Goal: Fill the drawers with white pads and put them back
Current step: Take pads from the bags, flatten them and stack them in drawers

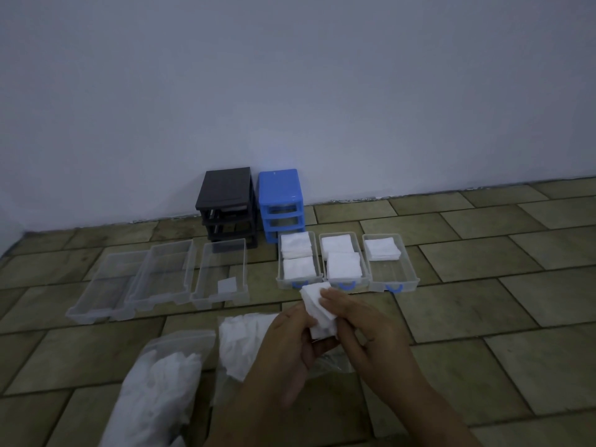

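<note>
Both hands hold a small stack of white pads (317, 309) low in the middle of the view. My left hand (290, 343) grips it from below and my right hand (361, 321) pinches its top edge. Three clear drawers with blue handles lie ahead: the left one (280, 279) and the middle one (364, 280) each hold two pad stacks, the right one (408, 279) holds one stack at its far end. Three larger clear drawers (161, 298) lie to the left; the rightmost holds one pad. A black frame (225, 195) and a blue frame (280, 195) stand drawerless against the wall.
A heap of loose white pads (242, 340) lies on a clear bag just left of my hands. Another clear bag stuffed with pads (158, 391) lies at the lower left. The floor is brown tile, and a white wall rises behind the frames.
</note>
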